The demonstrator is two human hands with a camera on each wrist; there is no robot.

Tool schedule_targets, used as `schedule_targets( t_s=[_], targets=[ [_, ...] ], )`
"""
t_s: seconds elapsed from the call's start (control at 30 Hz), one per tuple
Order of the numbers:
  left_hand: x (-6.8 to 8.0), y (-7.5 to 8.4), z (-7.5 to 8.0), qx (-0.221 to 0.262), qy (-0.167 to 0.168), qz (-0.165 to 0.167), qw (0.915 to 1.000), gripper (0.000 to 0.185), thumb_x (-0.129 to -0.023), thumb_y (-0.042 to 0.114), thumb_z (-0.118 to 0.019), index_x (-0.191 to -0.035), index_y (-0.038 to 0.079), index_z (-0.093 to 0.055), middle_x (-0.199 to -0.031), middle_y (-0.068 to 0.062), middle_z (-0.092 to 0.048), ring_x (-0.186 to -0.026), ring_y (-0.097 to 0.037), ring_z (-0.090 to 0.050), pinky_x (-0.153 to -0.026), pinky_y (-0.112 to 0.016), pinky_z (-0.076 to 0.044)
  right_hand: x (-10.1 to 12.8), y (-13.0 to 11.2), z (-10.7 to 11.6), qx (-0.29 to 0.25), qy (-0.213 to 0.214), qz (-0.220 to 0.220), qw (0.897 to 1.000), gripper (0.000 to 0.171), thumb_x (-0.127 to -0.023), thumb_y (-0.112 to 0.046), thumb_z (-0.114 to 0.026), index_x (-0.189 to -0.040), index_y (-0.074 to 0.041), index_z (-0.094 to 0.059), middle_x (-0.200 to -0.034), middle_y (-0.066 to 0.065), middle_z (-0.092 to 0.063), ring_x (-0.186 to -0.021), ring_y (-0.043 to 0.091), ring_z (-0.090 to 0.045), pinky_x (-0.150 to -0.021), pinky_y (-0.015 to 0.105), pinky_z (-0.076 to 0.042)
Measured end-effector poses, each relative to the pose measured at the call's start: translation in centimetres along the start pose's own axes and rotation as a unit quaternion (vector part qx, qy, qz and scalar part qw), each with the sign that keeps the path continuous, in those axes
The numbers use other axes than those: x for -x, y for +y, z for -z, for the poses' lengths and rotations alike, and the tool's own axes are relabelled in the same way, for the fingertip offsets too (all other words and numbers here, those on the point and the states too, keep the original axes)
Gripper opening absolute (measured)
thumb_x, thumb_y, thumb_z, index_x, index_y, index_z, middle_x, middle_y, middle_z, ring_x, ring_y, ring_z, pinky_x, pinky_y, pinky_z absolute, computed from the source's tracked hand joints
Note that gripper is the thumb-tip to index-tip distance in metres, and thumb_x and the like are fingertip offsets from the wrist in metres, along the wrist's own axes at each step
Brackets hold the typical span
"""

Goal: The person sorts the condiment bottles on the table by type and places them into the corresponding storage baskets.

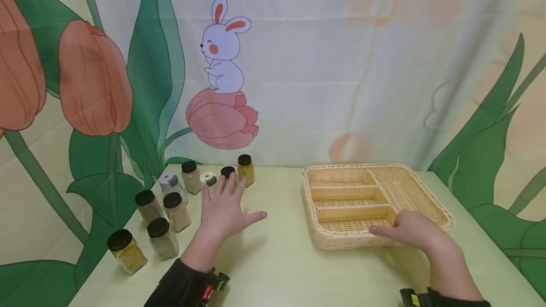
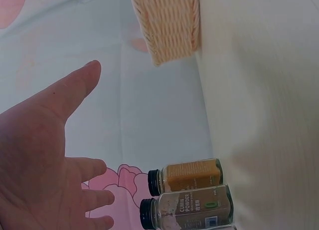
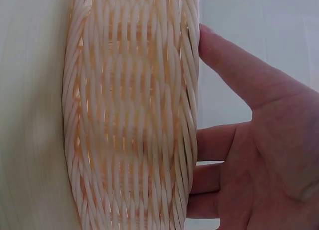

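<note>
My left hand (image 1: 223,212) is spread wide over the spice jars at the table's left, its fingers straight and holding nothing. Behind its fingertips stand a black-capped jar of yellow spice (image 1: 246,172) and a jar labelled cumin powder (image 2: 197,208). A white-capped jar (image 1: 208,179) is partly covered by the fingers. On the right, my right hand (image 1: 420,233) grips the near rim of a pale wicker basket (image 1: 341,240). Its thumb (image 3: 224,55) lies along the rim, while the other fingers reach over the wall, their tips hidden inside. Several compartments divide the basket, with nothing seen in them.
More jars line the left edge, including a yellow one (image 1: 128,252), a beige one (image 1: 177,212) and a grey-capped one (image 1: 172,186). The pale table (image 1: 281,269) runs back to a printed curtain (image 1: 298,60) with a rabbit and tulips.
</note>
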State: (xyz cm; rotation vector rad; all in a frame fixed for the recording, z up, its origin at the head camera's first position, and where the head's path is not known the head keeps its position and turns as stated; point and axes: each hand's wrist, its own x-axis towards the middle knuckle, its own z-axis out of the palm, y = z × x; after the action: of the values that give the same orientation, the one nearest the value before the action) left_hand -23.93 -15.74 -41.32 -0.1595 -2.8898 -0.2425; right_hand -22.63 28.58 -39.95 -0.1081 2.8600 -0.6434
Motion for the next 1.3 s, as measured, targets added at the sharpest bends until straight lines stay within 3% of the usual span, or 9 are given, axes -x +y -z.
schedule_targets(
  t_s=[0.47,0.83,1.03,1.3],
  targets=[
    [0.0,0.0,0.1,0.000,-0.006,0.005,1.0000,0.115,-0.074,0.089,-0.057,-0.161,0.019,-0.033,-0.167,-0.015,-0.022,-0.152,-0.041,-0.013,-0.114,-0.072,0.000,0.1,-0.9,-0.7,0.009,0.002,0.010,1.000,0.065,-0.080,-0.069,-0.073,-0.057,-0.016,-0.044,-0.056,-0.005,-0.035,-0.051,0.012,-0.033,-0.048,0.028,-0.029],
    [0.1,0.1,0.3,0.003,-0.005,0.004,1.0000,0.114,-0.074,0.088,-0.059,-0.161,0.019,-0.032,-0.167,-0.015,-0.022,-0.152,-0.042,-0.013,-0.114,-0.072,-0.001,0.1,-2.3,-1.1,0.031,0.015,0.048,0.998,0.065,-0.082,-0.069,-0.071,-0.056,-0.016,-0.044,-0.055,-0.005,-0.034,-0.050,0.012,-0.033,-0.048,0.029,-0.028],
    [0.1,0.1,0.3,-0.001,-0.007,0.006,1.0000,0.114,-0.074,0.089,-0.057,-0.161,0.020,-0.032,-0.167,-0.014,-0.022,-0.152,-0.041,-0.014,-0.115,-0.072,-0.004,0.2,-3.4,-2.0,0.046,0.029,0.049,0.997,0.067,-0.079,-0.075,-0.069,-0.056,-0.016,-0.046,-0.055,-0.005,-0.037,-0.049,0.013,-0.035,-0.048,0.029,-0.028],
    [0.1,0.1,0.3,0.002,-0.008,0.009,0.9999,0.115,-0.074,0.088,-0.058,-0.162,0.019,-0.031,-0.167,-0.014,-0.021,-0.153,-0.041,-0.012,-0.115,-0.071,-0.002,0.8,-5.8,-3.0,0.074,0.047,0.076,0.993,0.066,-0.083,-0.073,-0.066,-0.056,-0.016,-0.048,-0.053,-0.005,-0.038,-0.048,0.012,-0.036,-0.047,0.029,-0.028]
  ],
)
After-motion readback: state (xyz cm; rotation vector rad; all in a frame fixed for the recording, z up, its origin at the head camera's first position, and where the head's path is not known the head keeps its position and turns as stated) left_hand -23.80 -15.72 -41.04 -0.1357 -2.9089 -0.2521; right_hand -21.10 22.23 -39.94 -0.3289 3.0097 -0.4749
